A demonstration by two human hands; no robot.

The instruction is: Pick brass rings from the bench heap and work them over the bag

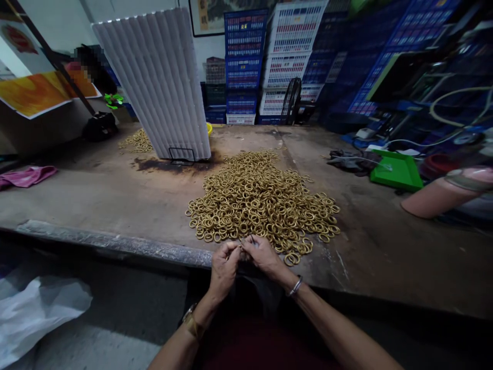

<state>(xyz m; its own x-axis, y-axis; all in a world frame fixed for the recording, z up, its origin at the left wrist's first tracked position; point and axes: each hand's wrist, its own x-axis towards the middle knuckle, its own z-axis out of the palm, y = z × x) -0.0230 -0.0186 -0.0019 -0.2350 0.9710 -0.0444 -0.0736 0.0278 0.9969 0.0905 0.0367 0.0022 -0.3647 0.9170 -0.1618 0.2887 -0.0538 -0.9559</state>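
A wide heap of brass-coloured rings (254, 200) lies on the brown worktable (370, 246), its near side just beyond my hands. My left hand (225, 267), with a watch at the wrist, is closed in a pinch at the table's front edge. Beside it, my right hand (264, 257), with a silver bracelet at the wrist, is also pinched closed, and the fingertips of both hands meet. A thin dark tool tip seems to show at the right fingers. What the left fingers hold is too small to make out.
A tall ribbed grey panel (157, 87) stands on the table in a wire stand, with a smaller ring pile (138, 141) behind. Right are a green tray (396, 172) and a pink cylinder (442, 195). Pink cloth (29, 177) lies left. Blue crates (244, 67) rise behind.
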